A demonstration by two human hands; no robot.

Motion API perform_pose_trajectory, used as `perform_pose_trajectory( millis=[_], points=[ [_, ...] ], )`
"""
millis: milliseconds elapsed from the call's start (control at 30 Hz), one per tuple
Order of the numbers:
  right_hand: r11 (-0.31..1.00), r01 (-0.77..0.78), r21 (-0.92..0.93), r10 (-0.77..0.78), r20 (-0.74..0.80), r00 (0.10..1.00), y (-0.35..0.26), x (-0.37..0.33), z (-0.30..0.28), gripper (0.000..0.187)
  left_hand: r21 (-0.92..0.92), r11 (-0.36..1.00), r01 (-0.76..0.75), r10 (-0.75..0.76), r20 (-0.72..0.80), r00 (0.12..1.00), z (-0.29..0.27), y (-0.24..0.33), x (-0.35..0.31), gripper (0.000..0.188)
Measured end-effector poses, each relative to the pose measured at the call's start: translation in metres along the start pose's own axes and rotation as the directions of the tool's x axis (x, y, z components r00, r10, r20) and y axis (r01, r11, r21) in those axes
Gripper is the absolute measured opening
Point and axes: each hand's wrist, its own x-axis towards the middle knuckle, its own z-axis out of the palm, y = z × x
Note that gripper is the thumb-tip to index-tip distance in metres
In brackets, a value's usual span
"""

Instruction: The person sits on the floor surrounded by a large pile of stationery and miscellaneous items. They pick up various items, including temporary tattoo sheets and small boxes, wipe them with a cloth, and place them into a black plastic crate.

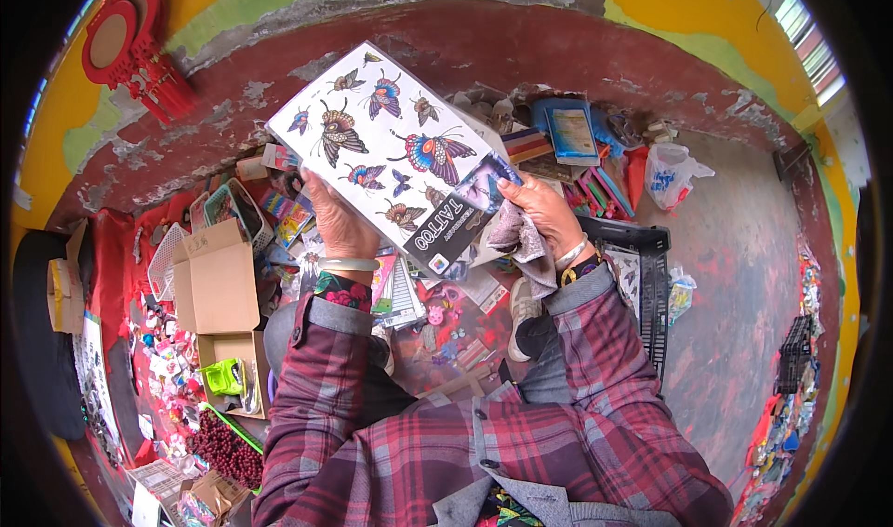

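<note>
While we look down at our two hands, a red hanging decoration (122, 39) shows at the upper left, against the yellow and green wall (61, 127). Below it, toward the left edge, a white plastic basket (167, 262) sits beside an open cardboard box (219, 280), with a bright green object (223, 376) inside the box's lower part. Nearer to us lies a bunch of dark red beads (226, 454).

Our left hand (342, 220), a pale bangle (350, 264) at its wrist, lies along the lower left edge of a white butterfly sheet (386, 141). Its fingers run out of sight behind that edge, so we cannot tell how firmly they close. The sheet is raised in front of us, tilted, between both hands and above the littered floor; large coloured butterflies cover it, and a black label (445, 231) fills part of its lower end.

Our right hand (549, 213) pinches the sheet's lower right corner, thumb on top, and also keeps a crumpled greyish cloth (523, 243) against the palm side.

Farther right, we see a black plastic crate (659, 290) near our right sleeve (609, 341), then a white plastic bag (672, 175) on the floor, and finally a black basket (795, 355) among small colourful items by the wall.
</note>
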Motion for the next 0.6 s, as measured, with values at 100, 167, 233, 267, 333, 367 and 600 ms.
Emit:
perform_pose_trajectory(
  millis=[100,167,233,267,333,367,600],
  points=[
    [0.999,0.002,-0.05,-0.003,-0.019,1.0,-0.001,0.0,0.005,0.026,-0.167,0.984,0.06,-0.057,0.024,0.998,-0.011,0.005,0.002,0.056],
    [0.996,-0.004,-0.092,0.007,0.026,1.0,0.0,0.0,-0.001,0.029,0.037,0.999,0.007,-0.005,-0.06,0.998,-0.016,0.002,0.006,0.044],
    [1.0,0.0,-0.032,-0.002,-0.055,0.999,-0.006,-0.004,0.013,0.025,0.075,0.997,-0.021,0.032,-0.141,0.99,-0.011,0.003,0.005,0.025],
    [1.0,0.003,-0.001,-0.003,-0.093,0.996,-0.011,-0.009,0.022,0.022,0.069,0.997,-0.03,0.04,-0.136,0.99,-0.013,0.003,0.005,0.026],
    [0.999,-0.032,0.042,0.036,-0.081,0.996,-0.012,-0.018,0.032,0.022,0.058,0.997,-0.049,0.056,-0.126,0.99,-0.016,0.005,0.006,0.028],
    [0.999,-0.029,0.037,0.031,-0.072,0.997,-0.008,-0.019,0.032,0.022,0.042,0.998,-0.057,0.061,-0.121,0.991,-0.017,0.007,0.005,0.028],
    [0.981,-0.09,-0.171,0.107,0.097,0.99,0.014,-0.001,0.009,0.023,0.018,0.999,-0.044,0.045,-0.061,0.997,-0.009,0.006,0.005,0.029]
  ],
)
